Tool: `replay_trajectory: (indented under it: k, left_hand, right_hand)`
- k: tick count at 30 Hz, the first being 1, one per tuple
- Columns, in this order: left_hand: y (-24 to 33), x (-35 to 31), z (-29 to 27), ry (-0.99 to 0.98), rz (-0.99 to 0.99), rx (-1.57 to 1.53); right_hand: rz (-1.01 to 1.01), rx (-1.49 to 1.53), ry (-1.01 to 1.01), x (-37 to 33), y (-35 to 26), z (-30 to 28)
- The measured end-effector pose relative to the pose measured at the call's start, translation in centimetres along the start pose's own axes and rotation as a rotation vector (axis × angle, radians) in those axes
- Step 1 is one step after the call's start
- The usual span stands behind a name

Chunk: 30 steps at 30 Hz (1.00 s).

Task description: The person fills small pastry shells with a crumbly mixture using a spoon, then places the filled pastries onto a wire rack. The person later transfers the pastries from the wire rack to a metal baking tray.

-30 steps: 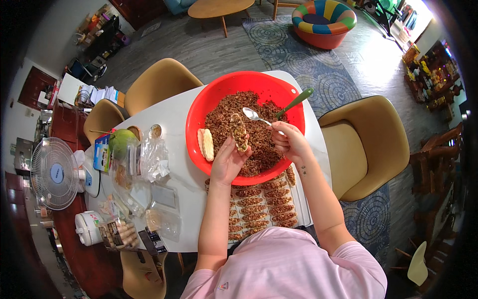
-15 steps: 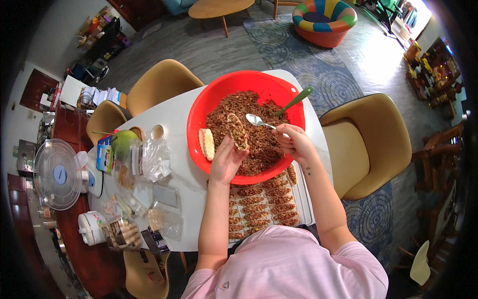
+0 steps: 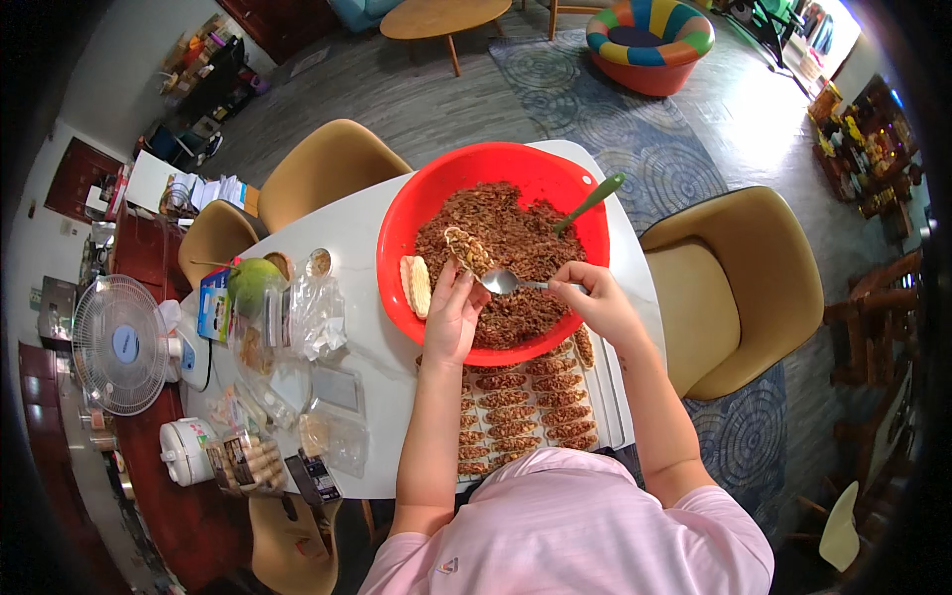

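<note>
Steadying left hand: clamped on snack, presumably bracing it.
Right hand: pinching spoon beside snack.
Red bowl: beneath both, likely catching crumbs.

The white desk carries a red basin by its far right corner and a tray along its near edge; toward the left lie a green fruit, clear plastic bags and a clear plastic box.
</note>
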State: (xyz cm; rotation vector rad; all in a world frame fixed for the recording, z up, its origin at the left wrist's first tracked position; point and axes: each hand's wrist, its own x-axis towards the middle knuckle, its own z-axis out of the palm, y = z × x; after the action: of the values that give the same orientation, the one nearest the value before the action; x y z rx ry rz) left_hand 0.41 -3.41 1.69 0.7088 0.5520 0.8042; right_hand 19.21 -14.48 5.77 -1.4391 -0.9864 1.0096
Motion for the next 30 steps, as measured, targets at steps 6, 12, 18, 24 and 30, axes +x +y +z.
replay_trajectory:
  k: [6,12,18,24,30]
  left_hand:
    - [0.1,-0.3,0.1,-0.039,-0.020,-0.143]
    - [0.2,-0.2,-1.1,-0.080,-0.012,-0.197]
    - [-0.1,-0.2,-0.9,-0.093,0.000,-0.202]
    - [-0.1,0.1,-1.6,-0.119,0.018,-0.290]
    - [1.1,-0.5,-2.1,0.000,0.032,-0.062]
  right_hand:
    - [0.185,0.131,-0.059,0.4,0.1,-0.6]
    - [0.323,0.473,-0.128,1.1,1.0,-2.4]
    - [0.391,0.538,-0.168,2.4,0.4,-0.8]
    - [0.392,0.526,-0.154,3.0,1.3,-0.3]
    - [0.012,-0.549,0.237,6.6,4.5,-2.2]
